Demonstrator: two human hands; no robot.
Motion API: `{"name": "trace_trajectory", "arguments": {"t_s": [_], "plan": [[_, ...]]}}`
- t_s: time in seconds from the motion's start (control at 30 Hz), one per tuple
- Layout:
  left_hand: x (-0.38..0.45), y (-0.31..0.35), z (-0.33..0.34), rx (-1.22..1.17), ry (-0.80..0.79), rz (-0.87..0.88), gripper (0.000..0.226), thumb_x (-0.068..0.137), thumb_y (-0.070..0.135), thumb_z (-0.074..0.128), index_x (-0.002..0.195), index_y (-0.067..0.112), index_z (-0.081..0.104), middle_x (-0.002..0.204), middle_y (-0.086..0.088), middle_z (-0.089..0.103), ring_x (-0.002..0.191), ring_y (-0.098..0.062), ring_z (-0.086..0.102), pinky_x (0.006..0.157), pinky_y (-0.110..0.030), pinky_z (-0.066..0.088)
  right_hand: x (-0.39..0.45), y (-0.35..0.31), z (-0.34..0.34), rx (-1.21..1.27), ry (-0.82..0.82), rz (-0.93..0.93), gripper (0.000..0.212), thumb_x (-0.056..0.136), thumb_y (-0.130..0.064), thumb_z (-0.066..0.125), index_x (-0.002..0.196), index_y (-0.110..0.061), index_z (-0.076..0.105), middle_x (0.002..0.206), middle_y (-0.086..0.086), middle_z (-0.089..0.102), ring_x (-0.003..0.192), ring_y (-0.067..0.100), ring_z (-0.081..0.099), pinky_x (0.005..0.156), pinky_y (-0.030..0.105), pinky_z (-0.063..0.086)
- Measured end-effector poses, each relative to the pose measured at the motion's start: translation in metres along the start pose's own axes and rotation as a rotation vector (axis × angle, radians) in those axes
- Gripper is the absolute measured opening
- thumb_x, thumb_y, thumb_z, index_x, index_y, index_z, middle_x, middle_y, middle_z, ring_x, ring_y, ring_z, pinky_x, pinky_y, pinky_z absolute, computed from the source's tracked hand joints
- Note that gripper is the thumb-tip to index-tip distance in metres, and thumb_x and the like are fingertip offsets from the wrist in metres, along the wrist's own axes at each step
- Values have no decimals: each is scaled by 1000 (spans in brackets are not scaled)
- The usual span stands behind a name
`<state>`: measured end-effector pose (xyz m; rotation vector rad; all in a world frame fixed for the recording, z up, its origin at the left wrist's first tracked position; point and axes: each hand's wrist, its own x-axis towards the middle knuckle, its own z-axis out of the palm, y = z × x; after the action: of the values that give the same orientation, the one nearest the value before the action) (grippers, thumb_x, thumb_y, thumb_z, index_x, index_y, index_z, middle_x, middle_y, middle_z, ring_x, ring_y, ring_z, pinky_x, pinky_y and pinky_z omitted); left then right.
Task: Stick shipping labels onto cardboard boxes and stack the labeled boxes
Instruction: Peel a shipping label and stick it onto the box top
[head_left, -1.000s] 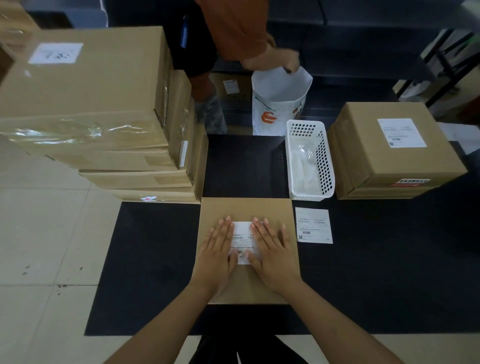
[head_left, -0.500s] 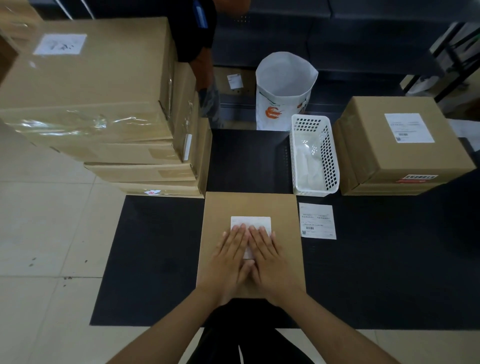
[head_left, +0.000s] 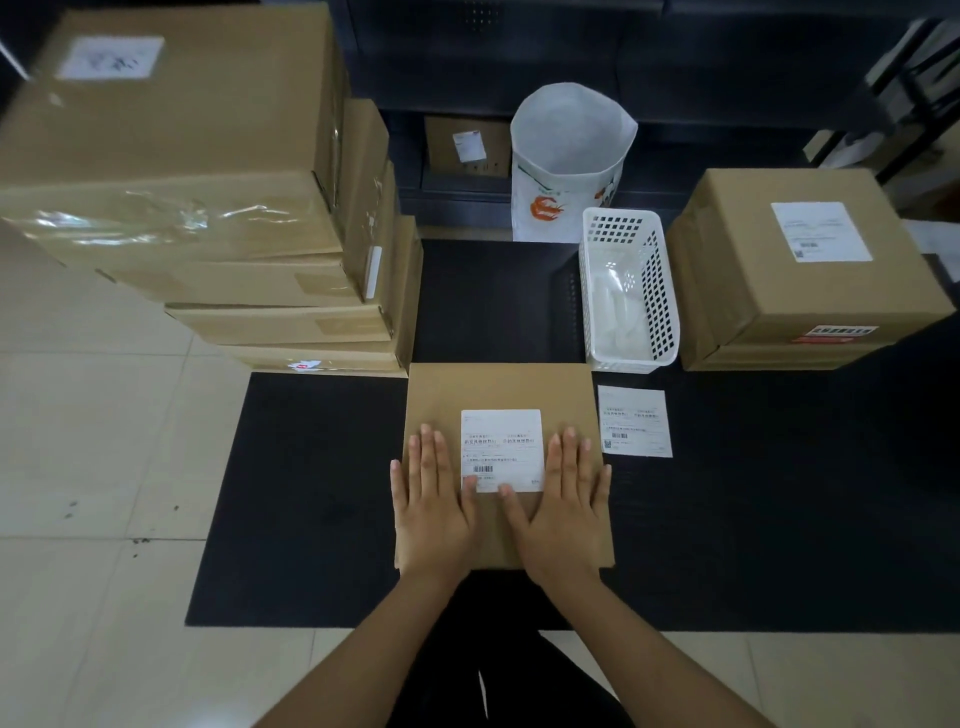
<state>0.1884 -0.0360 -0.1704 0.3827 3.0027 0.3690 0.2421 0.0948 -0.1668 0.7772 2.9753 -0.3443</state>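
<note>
Flat cardboard box (head_left: 501, 387), on the black mat (head_left: 311, 493) before me: 1 shipping label (head_left: 502, 449) stuck at its centre. My left hand (head_left: 434, 499) and right hand (head_left: 563, 501) lie flat on the box, fingers straight, flanking the label, thumbs touching its lower edge. Right of box: 1 loose label (head_left: 635, 422). Beyond it: white basket (head_left: 631, 291), labelled box stack (head_left: 810, 280). Left of box: taller stack (head_left: 208, 208).

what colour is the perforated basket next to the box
White, with a grid of square holes in its walls; the basket shows in the head view.
</note>
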Motion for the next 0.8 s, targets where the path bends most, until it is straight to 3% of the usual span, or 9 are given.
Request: {"name": "trace_trajectory", "arguments": {"t_s": [0.1,0.17,0.27,0.33,0.5,0.6,0.7,0.8], "plan": [[2,-4,-2,-30,23,40,65,100,44,19,151,4,12,159,-11,13,147,-20,5,119,-38,-3,1,1,1,15,5,-13,87,93,-67,13,152,-3,13,161,12,9,149,24,-2,119,42,-5],[0,-9,-5,9,3,252,63,102,42,17,151,4,9,159,-12,7,147,-22,3,118,-41,1,-1,5,-2,4,-1,-97,82,96,-62,12,151,-1,16,160,15,12,149,27,2,119,43,-1],[-8,-19,1,96,-64,705,60,103,42,13,150,5,9,160,-11,4,147,-21,3,117,-39,8,-6,18,0,-6,-80,-474,70,102,-52,14,150,-2,21,159,13,15,147,29,15,116,44,12],[-8,-23,8,127,-84,769,60,103,44,13,150,7,10,158,-11,15,147,-19,5,116,-37,10,-6,24,1,-26,-116,-571,68,102,-50,14,150,-3,23,160,11,15,148,25,16,115,42,16],[-14,-19,11,168,-101,628,58,104,38,5,151,5,7,159,-11,15,148,-21,4,115,-41,14,-10,21,-5,-88,-124,-485,70,100,-54,12,151,-8,22,159,9,21,149,21,11,114,46,16],[-22,-13,1,118,-80,315,62,101,40,14,149,2,19,157,-14,19,147,-23,8,116,-45,13,-17,20,-5,-28,-106,-250,80,95,-65,14,154,-10,13,162,7,7,149,22,-3,118,47,5],[-24,-4,-5,-7,-54,-48,73,97,48,24,150,-1,14,158,-16,13,147,-25,7,119,-41,1,-20,15,-6,35,-96,71,86,89,-72,7,153,-17,-9,161,2,-15,145,31,-22,118,45,-11],[-24,4,-5,-108,-26,-205,79,95,53,25,151,1,4,159,-14,6,147,-22,0,119,-37,-3,-17,11,-9,127,-143,240,92,82,-78,6,150,-22,-21,158,0,-25,146,37,-13,120,45,-1]]}}
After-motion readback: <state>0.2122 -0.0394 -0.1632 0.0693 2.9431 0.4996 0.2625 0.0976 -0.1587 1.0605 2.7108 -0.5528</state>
